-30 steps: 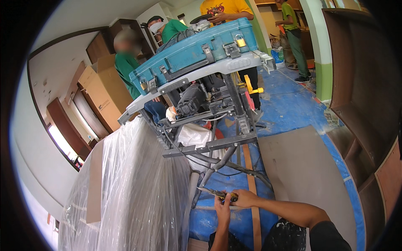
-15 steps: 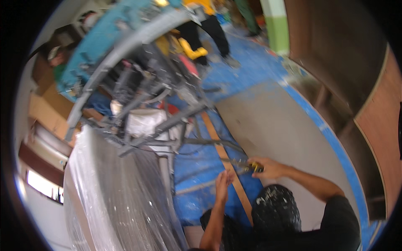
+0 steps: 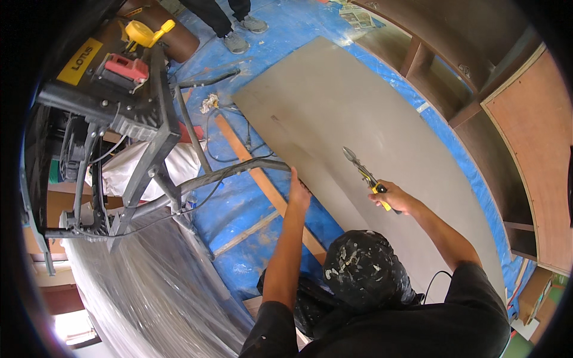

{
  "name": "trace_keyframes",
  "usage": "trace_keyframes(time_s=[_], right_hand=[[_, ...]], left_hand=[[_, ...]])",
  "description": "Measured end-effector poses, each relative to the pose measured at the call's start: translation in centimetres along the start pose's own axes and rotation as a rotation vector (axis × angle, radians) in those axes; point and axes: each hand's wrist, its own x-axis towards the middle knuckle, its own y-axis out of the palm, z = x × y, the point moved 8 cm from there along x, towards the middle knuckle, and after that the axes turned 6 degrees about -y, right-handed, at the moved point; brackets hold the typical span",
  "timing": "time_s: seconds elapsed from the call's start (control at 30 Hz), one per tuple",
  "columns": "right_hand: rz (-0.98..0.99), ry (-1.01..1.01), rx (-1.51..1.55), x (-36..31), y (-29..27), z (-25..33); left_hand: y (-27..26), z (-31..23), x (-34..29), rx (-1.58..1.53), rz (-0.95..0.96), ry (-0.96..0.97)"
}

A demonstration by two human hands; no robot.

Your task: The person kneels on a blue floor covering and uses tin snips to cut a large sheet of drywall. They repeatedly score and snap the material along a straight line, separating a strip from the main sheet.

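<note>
blue tarp [image 3: 262, 203] covers the floor, paint-spattered. brown wood shelving unit [image 3: 477, 89] runs along the right w/ open compartments. furniture wrapped in clear plastic [image 3: 149, 286] lower left. bright daylight at a window [image 3: 74, 325] bottom left. wood plank [image 3: 262, 179] lies on the tarp.

Blue floor tarp [image 3: 250, 209], wooden slat [image 3: 262, 182], perhaps a saw stand [image 3: 149, 149]

The person wears a black short-sleeved shirt [image 3: 418, 325]. A black cap [image 3: 364, 268] is flecked with white paint. Both forearms are bare.
</note>
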Motion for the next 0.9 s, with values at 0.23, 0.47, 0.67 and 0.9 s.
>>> trace_keyframes(time_s=[0.23,0.47,0.67,0.9], right_hand=[[0.140,0.106,0.109,6.2,0.5,1.5],[0.442,0.229,0.036,8.8,0.3,4.7],[0.731,0.273,0.103,8.6,2.8,7.0],[0.666,0.154,0.209,9.9,5.5,7.4]], left_hand=[[1.3,-4.1,1.7,0.111,-0.200,0.254],[4.9,-4.7,-5.3,0.147,-0.004,0.317],[7.0,-4.9,-8.1,0.162,0.106,0.311],[6.9,-4.9,-10.8,0.250,0.066,0.373]])
